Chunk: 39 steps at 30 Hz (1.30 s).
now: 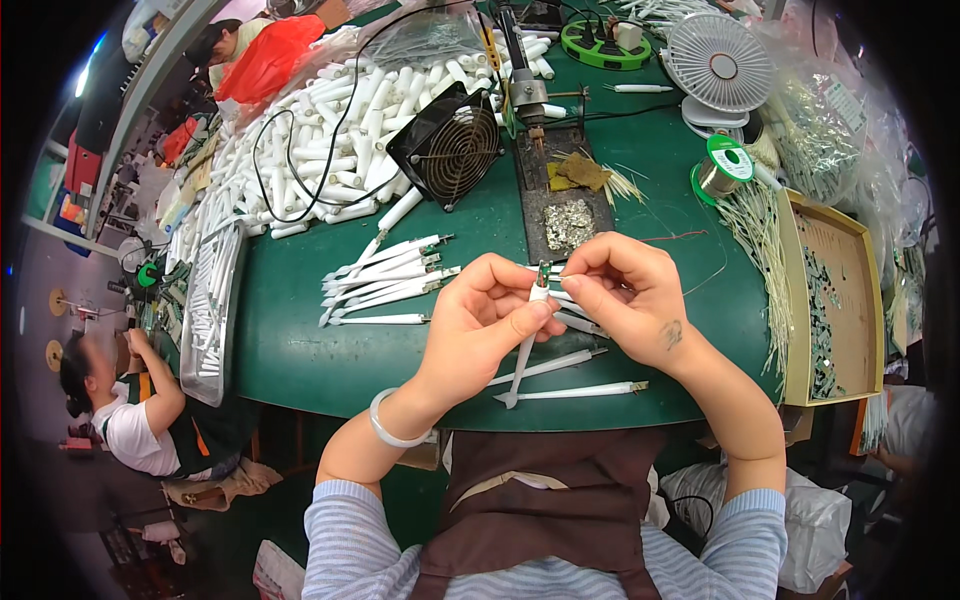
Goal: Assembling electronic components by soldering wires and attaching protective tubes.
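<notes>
My left hand is closed around a slim white plastic handle, its thin tapered end pointing down towards me. A small green circuit board sticks out of the handle's upper end. My right hand pinches thumb and forefinger together beside that board; what lies between the fingertips is too small to make out. To the left is a row of similar white handles with green or metal tips. Another handle rests near the table's front edge, and a few more are partly hidden behind my hands.
A big heap of white tubes covers the back left. Beyond my hands are a black fan, a soldering stand and a solder-flecked tray. Solder wire, a white fan and a cardboard box stand right.
</notes>
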Available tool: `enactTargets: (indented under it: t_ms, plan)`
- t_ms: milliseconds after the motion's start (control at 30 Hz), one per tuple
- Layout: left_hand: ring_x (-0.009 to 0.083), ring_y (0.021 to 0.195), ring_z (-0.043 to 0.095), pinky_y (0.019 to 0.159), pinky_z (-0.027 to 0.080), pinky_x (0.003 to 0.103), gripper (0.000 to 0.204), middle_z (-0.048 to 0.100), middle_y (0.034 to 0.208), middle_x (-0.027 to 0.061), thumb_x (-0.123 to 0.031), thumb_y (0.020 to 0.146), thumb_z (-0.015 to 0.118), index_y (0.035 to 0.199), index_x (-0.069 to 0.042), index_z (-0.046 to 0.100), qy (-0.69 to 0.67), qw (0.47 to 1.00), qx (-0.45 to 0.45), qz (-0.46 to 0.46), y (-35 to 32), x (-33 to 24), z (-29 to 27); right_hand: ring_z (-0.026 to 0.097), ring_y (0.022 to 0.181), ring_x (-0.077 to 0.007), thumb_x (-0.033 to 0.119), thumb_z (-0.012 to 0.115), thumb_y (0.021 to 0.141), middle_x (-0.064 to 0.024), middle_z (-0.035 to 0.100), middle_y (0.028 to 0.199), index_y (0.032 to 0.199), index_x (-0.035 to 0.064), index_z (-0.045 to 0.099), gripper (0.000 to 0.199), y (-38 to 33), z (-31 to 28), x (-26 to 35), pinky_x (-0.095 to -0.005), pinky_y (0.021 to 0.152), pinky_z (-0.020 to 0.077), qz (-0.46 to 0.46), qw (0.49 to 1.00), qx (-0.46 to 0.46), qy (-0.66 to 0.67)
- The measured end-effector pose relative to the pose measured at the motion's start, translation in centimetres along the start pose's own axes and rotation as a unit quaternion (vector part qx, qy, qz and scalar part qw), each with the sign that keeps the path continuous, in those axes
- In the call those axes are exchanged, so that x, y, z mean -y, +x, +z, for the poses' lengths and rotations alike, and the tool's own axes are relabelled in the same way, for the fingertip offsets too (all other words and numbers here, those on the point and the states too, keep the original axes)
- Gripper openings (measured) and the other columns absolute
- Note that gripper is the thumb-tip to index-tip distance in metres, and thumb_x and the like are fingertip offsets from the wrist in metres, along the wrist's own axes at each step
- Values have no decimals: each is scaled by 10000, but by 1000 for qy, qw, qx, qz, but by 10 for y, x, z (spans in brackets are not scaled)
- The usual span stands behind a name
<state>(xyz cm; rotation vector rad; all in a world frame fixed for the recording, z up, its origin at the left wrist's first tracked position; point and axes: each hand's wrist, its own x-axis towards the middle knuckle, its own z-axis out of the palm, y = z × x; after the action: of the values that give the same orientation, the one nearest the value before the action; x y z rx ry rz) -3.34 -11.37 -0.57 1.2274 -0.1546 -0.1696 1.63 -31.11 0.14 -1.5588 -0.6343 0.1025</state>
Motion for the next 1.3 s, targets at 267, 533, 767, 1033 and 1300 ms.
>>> enactTargets:
  t_ms: [267, 533, 767, 1033, 1300]
  plan:
    - [210, 833, 708, 742, 585, 322, 169, 686, 986, 131, -35, 930, 640, 1057, -20, 530, -2, 1000, -11, 11, 1, -1, 0, 453, 637, -2, 21, 664, 884, 22, 589, 794, 916, -4, 629, 53, 0, 1, 0, -181, 538, 342, 0, 1000, 1, -10]
    - [199, 829, 706, 735, 585, 311, 177, 678, 1002, 128, -31, 926, 645, 1057, -16, 527, 8, 1000, -15, 20, 2, 1, 1, 468, 668, 2, 25, 655, 903, 27, 595, 810, 945, -6, 624, 61, 0, 2, 2, -171, 571, 369, 30, 998, 8, 53]
    - [170, 865, 700, 745, 568, 277, 188, 678, 994, 100, -8, 925, 650, 1065, -4, 524, 1, 1000, -9, 29, 4, 3, 3, 471, 671, 2, 29, 656, 903, 27, 599, 811, 948, -4, 623, 65, 0, -2, 0, -172, 576, 369, 46, 998, 11, 41]
    - [170, 865, 701, 740, 571, 274, 176, 678, 996, 100, 2, 921, 650, 1059, 0, 541, -6, 1000, 7, 24, 5, 4, 4, 586, 792, -45, 30, 653, 909, -15, 631, 888, 958, -9, 626, 68, 1, -1, 3, -202, 676, 472, 89, 986, 32, 137]
    - [215, 810, 706, 712, 590, 324, 151, 679, 989, 148, -26, 940, 616, 1068, -15, 536, -10, 1000, 11, 16, 6, 4, 5, 620, 810, -68, 33, 653, 912, -33, 646, 893, 963, -15, 623, 76, 1, -1, 2, -214, 701, 503, 70, 988, 31, 136]
